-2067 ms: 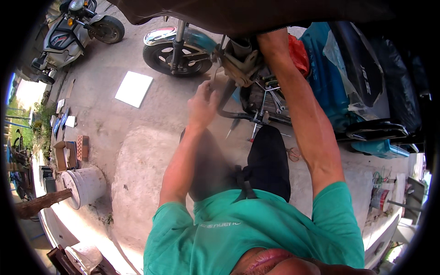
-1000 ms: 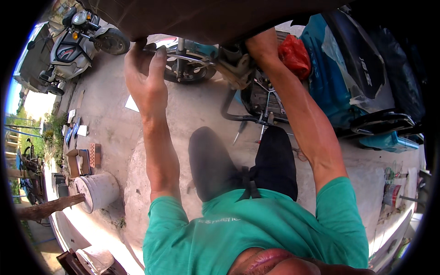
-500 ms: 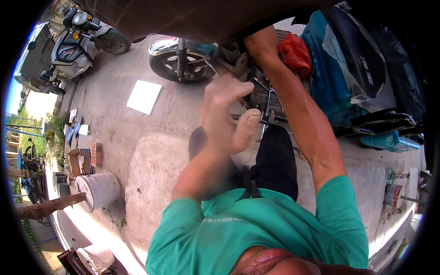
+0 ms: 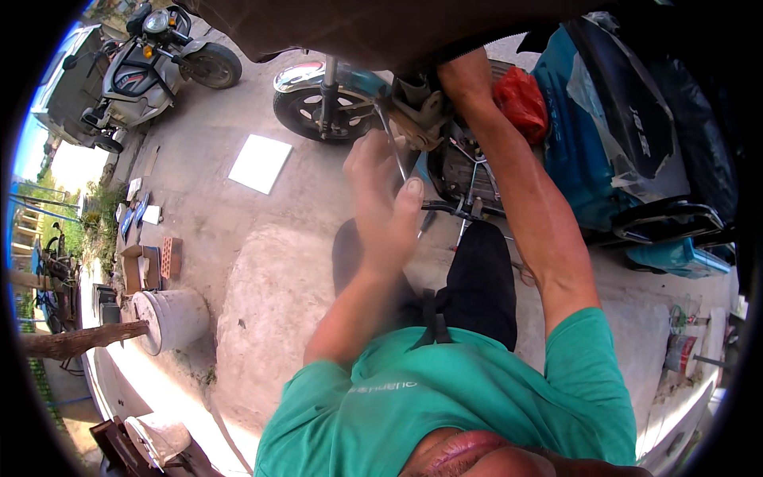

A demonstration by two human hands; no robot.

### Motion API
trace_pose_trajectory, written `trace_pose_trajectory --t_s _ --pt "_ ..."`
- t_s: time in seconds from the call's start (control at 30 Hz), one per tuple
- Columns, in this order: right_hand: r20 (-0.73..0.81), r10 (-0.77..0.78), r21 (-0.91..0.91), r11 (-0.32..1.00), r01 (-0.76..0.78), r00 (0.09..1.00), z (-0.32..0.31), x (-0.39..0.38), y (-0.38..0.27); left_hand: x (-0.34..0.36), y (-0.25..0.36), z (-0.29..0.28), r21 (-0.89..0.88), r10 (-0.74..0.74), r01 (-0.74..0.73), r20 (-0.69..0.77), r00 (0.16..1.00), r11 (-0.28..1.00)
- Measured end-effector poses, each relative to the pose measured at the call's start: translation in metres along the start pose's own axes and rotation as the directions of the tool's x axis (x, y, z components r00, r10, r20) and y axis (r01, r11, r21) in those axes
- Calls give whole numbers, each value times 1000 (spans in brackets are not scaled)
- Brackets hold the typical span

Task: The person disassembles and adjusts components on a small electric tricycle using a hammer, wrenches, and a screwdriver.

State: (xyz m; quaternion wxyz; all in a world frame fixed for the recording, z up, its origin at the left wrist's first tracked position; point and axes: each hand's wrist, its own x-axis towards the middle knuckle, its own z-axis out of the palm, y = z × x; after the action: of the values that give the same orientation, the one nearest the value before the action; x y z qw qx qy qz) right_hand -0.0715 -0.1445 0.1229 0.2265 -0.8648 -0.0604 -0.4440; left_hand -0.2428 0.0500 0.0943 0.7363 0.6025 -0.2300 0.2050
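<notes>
My left hand (image 4: pixel 381 191) is blurred, its thumb apart from its curled fingers, beside a thin metal lever (image 4: pixel 391 135) on the vehicle in front of me. The lever crosses in front of the fingers; I cannot tell if they touch it. I see nothing held. My right hand (image 4: pixel 467 75) reaches up under a dark brown cover (image 4: pixel 334 28), which hides its fingers. The vehicle's front wheel (image 4: pixel 318 115) has a teal and chrome mudguard (image 4: pixel 306 75). A red plastic bag (image 4: pixel 520 103) lies right of my right forearm.
Teal bodywork and a black wrapped panel (image 4: pixel 628 103) stand at the right. A white square tile (image 4: pixel 261 164) lies on the concrete. Further left are a white bucket (image 4: pixel 171 322), a brick (image 4: pixel 171 257), a cardboard box (image 4: pixel 140 269) and a parked three-wheeler (image 4: pixel 143 79).
My left hand has shifted slightly and its fingers now sit behind the metal lever. My right hand stays under the cover. The whole view has moved a little.
</notes>
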Motion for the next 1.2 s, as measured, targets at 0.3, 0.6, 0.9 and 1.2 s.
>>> trace_pose_trajectory --t_s 0.3,0.6,0.9,1.2 --pt "3 100 36 994 -100 995 26 -3 14 20 19 -2 -490 -742 718 193 642 494" --pt "-6 23 -16 1000 -23 1000 10 -5 -3 0 -14 -5 115 -589 580 76 804 807" --pt "59 67 143 987 -75 996 -7 -2 -12 46 -149 -75 764 -63 -281 386 920 582" --pt "-4 -69 -23 997 69 998 3 -3 -7 148 -158 -97 755 63 -497 523 850 427"
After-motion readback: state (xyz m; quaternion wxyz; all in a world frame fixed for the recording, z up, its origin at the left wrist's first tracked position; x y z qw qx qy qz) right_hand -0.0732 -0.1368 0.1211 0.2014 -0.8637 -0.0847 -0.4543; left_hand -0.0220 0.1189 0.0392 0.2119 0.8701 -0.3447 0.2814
